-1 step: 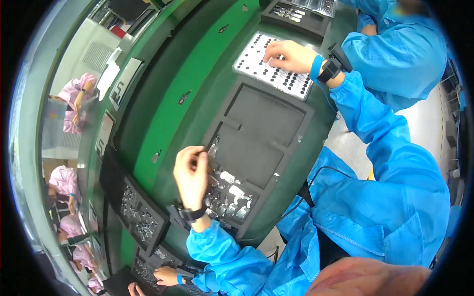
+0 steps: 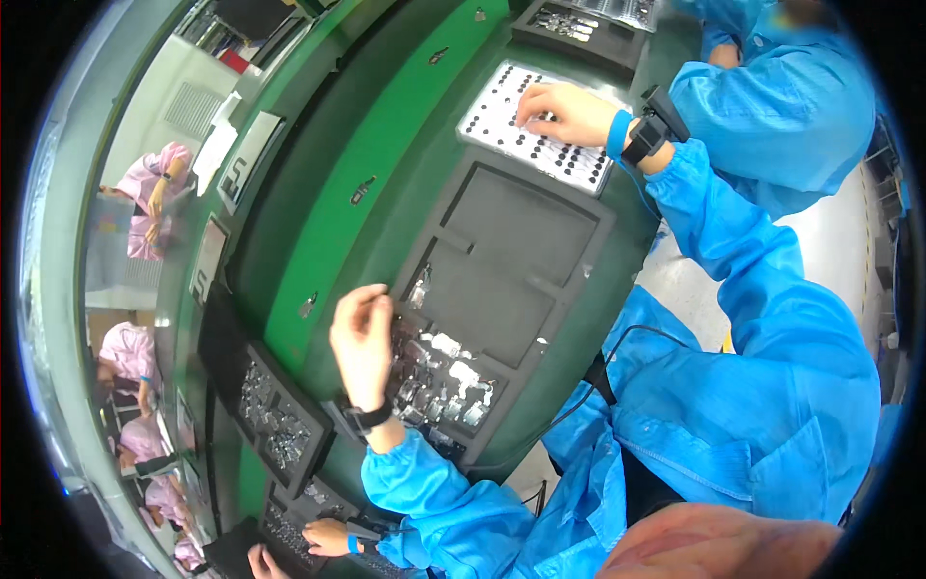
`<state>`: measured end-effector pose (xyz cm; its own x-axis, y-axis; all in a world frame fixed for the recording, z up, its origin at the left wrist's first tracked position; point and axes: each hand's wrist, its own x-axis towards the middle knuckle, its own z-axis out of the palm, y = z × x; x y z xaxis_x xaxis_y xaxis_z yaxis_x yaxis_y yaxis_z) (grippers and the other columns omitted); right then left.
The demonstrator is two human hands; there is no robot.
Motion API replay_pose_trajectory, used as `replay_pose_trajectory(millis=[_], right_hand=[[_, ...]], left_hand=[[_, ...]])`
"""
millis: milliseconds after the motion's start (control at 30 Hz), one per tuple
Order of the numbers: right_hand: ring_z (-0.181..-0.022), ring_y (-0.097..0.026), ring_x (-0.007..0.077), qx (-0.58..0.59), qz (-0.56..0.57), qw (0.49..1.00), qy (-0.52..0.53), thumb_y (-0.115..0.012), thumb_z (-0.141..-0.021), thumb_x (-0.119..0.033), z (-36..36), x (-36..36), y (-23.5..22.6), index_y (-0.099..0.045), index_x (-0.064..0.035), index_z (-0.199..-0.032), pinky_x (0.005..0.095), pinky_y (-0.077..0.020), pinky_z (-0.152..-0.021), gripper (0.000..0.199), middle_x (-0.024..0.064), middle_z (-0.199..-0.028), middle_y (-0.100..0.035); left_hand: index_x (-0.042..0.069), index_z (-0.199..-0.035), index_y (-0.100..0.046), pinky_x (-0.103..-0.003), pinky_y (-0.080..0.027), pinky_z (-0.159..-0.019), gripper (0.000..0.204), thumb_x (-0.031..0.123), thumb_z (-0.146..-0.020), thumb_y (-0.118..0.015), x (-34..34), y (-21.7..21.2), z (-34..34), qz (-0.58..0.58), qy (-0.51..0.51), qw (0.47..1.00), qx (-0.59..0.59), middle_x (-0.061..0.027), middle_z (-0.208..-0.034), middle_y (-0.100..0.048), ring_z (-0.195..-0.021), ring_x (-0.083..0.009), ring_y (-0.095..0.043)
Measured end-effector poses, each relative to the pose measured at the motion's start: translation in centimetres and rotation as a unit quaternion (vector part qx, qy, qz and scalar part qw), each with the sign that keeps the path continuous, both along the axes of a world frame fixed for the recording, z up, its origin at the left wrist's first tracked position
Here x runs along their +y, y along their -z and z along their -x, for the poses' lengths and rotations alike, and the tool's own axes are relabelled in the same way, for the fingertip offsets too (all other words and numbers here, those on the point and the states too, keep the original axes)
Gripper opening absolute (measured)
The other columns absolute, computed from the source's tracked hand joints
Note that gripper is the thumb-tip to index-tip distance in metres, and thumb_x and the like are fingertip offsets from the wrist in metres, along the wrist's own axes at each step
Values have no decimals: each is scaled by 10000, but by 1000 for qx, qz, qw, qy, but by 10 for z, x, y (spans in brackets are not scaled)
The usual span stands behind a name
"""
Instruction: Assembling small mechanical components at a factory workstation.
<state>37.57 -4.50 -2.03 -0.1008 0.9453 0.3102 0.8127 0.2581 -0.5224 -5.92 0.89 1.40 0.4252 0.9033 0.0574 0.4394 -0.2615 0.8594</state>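
Observation:
My right hand (image 2: 571,114) is over a white tray (image 2: 494,137) set with rows of small black round-ended pieces. Its thumb and fingertips come together in a pinch at the tray's surface; whatever is between them is too small to make out. My left hand (image 2: 363,340) hovers at the left edge of a black foam tray (image 2: 590,232), fingers curled toward the thumb. What it may hold is hidden. Beside it, small shiny metal parts (image 2: 473,413) lie heaped in the near end of the foam tray, some in clear wrapping.
A green conveyor belt (image 2: 333,246) carrying spaced small metal parts (image 2: 363,190) runs along the left. Another black tray of parts (image 2: 275,425) stands at lower left, where other people's hands (image 2: 328,538) work. At upper right sits a person in blue (image 2: 772,116); a black tray (image 2: 579,39) lies nearby.
My left hand has shifted slightly left, away from the heaped metal parts. My right hand stays at nearly the same spot over the white tray.

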Motion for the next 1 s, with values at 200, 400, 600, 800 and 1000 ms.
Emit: replay_pose_trajectory(millis=[200, 400, 600, 800, 1000], right_hand=[[-983, -618, 350, -36, -23, 999, 28, -654, -845, -77, -19, -20, 1, -607, 2, -850, 392, -499, -893, 93, 149, -1042, -629], [-954, -625, 324, 4, -133, 990, 40, -618, -907, -90, -7, -24, -2, -594, 3, -922, 379, -490, -861, 98, 142, -996, -643], [-971, -641, 89, 182, -114, 976, 43, -604, -1000, -165, -1, -42, -56, -630, 3, -1068, 242, -488, -840, 183, 35, -958, -690], [-862, -647, 123, 271, -75, 955, -94, -630, -980, -203, 112, -20, -91, -667, -11, -1040, 286, -522, -778, 204, 53, -889, -680], [-810, -579, 99, 355, 72, 919, -156, -586, -969, -141, 175, 32, -72, -643, 12, -992, 275, -501, -764, 165, 25, -876, -640]], left_hand=[[18, -1201, -649, -443, -489, -990, 376, 49, -828, -620, 89, 30, 56, -264, -199, 880, 341, -248, -1188, -633, -1140, -411, -600], [27, -1190, -685, -436, -516, -955, 394, 88, -801, -685, 109, 43, 61, -221, -136, 908, 329, -246, -1099, -686, -1064, -394, -655], [37, -1034, -729, -440, -547, -873, 318, 194, -760, -769, 142, 32, 65, -208, -125, 909, 339, -187, -1000, -722, -973, -368, -688], [-2, -908, -727, -518, -519, -847, 268, 244, -803, -737, 121, 53, 119, -258, -92, 880, 387, -212, -954, -710, -922, -425, -670], [11, -854, -757, -475, -544, -814, 336, 343, -808, -749, 112, 42, 93, -163, -173, 871, 431, -224, -902, -707, -890, -428, -684]])
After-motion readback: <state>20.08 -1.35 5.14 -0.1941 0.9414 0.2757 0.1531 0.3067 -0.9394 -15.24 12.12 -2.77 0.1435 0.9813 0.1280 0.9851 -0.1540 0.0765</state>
